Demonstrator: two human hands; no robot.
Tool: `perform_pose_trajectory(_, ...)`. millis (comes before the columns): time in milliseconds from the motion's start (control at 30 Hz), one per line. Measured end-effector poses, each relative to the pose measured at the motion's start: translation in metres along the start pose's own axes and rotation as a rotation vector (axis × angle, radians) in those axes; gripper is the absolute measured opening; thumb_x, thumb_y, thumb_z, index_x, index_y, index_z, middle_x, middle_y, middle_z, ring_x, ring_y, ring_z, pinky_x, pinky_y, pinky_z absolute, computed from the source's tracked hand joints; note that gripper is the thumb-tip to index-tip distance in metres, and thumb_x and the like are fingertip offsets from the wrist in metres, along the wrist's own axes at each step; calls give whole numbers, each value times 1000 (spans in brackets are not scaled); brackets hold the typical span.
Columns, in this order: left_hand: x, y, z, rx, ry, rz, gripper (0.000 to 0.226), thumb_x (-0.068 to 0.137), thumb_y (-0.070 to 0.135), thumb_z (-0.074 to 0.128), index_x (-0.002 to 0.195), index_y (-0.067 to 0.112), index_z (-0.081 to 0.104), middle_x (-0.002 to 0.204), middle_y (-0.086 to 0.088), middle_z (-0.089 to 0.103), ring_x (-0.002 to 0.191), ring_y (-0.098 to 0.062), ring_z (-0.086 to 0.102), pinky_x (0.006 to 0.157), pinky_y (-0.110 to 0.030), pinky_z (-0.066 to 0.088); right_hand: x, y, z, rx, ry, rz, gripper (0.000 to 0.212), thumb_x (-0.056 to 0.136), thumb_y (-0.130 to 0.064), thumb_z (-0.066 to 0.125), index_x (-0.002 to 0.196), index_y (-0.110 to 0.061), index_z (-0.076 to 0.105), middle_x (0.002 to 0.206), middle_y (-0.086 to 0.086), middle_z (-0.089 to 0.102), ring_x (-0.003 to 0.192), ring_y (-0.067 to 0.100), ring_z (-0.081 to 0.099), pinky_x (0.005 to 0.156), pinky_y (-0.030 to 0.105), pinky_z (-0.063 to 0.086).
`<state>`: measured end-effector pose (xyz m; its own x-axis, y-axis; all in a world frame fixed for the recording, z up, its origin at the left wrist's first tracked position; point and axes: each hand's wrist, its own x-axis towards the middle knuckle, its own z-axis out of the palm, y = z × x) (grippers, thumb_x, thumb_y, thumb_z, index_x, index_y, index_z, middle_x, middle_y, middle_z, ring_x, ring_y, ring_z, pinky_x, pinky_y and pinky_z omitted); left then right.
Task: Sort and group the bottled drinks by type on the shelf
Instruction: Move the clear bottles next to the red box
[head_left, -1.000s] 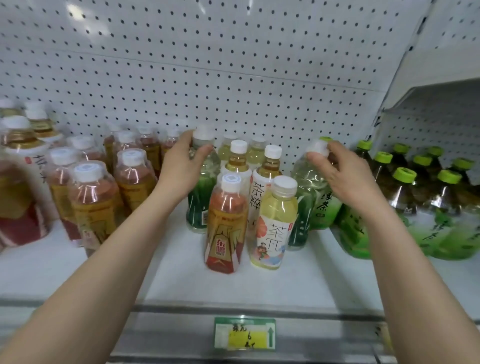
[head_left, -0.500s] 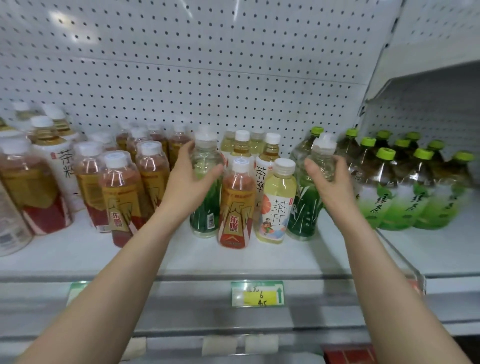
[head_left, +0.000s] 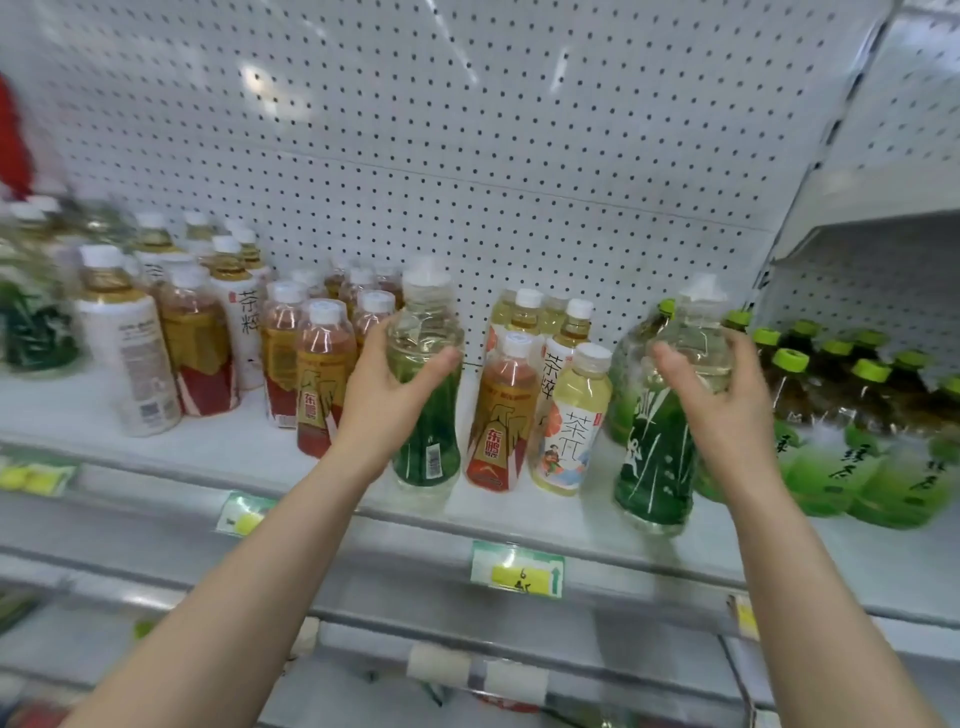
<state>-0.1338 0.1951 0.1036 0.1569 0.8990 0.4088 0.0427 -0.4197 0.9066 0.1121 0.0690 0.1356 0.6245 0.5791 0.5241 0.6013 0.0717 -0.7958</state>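
My left hand (head_left: 387, 387) grips a clear bottle with a dark green label (head_left: 427, 410), held near the front of the white shelf (head_left: 218, 452). A second bottle of the same kind (head_left: 657, 457) is gripped by my right hand (head_left: 714, 395) at the shelf's front edge. Between them stand an orange-labelled bottle (head_left: 501, 415), a pale yellow tea bottle (head_left: 571, 415) and a white-labelled tea bottle (head_left: 558, 358). Whether either held bottle touches the shelf cannot be told.
Several orange-labelled bottles (head_left: 317, 369) and white-labelled bottles (head_left: 124, 338) crowd the left. Green-capped green tea bottles (head_left: 841, 431) fill the right. One more dark green bottle (head_left: 31, 322) is at the far left. A price tag (head_left: 517, 569) hangs on the shelf edge; pegboard (head_left: 467, 130) behind.
Both hands have drawn their green-labelled bottles forward, out of the rows toward the shelf's front edge. The view has pulled back and turned left, showing more bottles on the left.
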Motion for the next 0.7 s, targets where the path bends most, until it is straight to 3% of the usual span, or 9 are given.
perform_pose_trajectory(67,-16,6,-10,-14,29,-5,90,69,64,71,145,30,35,135,10,48,125,-10,44,107,-42,39,-8,-12,6,30,-47,-31,78,82,-59,68,147,-29,37,148,-4,44,121,7,37,103,40,34)
perform_pose_trajectory(200,-47,5,-40,-15,71,-28,84,65,61,72,137,29,43,120,19,54,109,0,54,96,-27,45,-35,-32,37,112,-180,-48,78,81,-58,69,147,-30,36,147,-10,42,121,2,32,104,37,32)
perform_pose_trajectory(300,-60,0,-76,21,111,-55,88,59,69,77,133,28,50,122,13,64,112,-7,61,98,-38,50,-53,-53,67,147,-300,-72,65,82,-55,68,136,-34,40,130,-26,47,112,-6,43,100,32,31)
perform_pose_trajectory(400,-63,-5,-118,34,163,-58,86,58,69,75,131,30,52,120,12,66,111,-8,62,98,-43,51,-70,-77,103,119,-366,-105,88,77,-66,66,151,-31,33,156,-7,37,138,14,38,109,43,32)
perform_pose_trajectory(467,-62,-10,-150,32,208,-65,89,58,71,76,132,29,52,123,9,65,114,-12,61,99,-44,50,-80,-96,132,137,-407,-118,89,77,-67,65,152,-34,29,158,-8,32,139,14,35,110,46,33)
perform_pose_trajectory(533,-60,-17,-184,33,244,-75,88,59,68,79,132,25,53,121,7,67,111,-11,63,98,-42,51,-92,-115,163,181,-443,-104,84,77,-63,68,149,-36,33,151,-16,40,128,2,39,108,42,36)
perform_pose_trajectory(600,-56,-27,-222,41,269,-86,80,63,57,80,130,23,54,115,10,69,102,-4,65,93,-34,54,-102,-135,197,227,-469,-110,75,79,-56,70,144,-33,39,127,-29,49,109,-11,45,101,34,38)
perform_pose_trajectory(633,-53,-32,-243,53,275,-92,77,64,55,79,130,23,54,114,11,69,100,-2,65,90,-30,54,-108,-147,215,233,-471,-117,74,81,-53,70,144,-32,39,118,-33,46,103,-12,45,98,31,36)
perform_pose_trajectory(700,-47,-40,-286,79,278,-94,71,66,53,80,127,26,54,114,12,68,101,-2,64,86,-26,53,-121,-169,253,239,-484,-131,76,83,-52,70,148,-32,35,118,-34,38,107,-10,42,95,27,33)
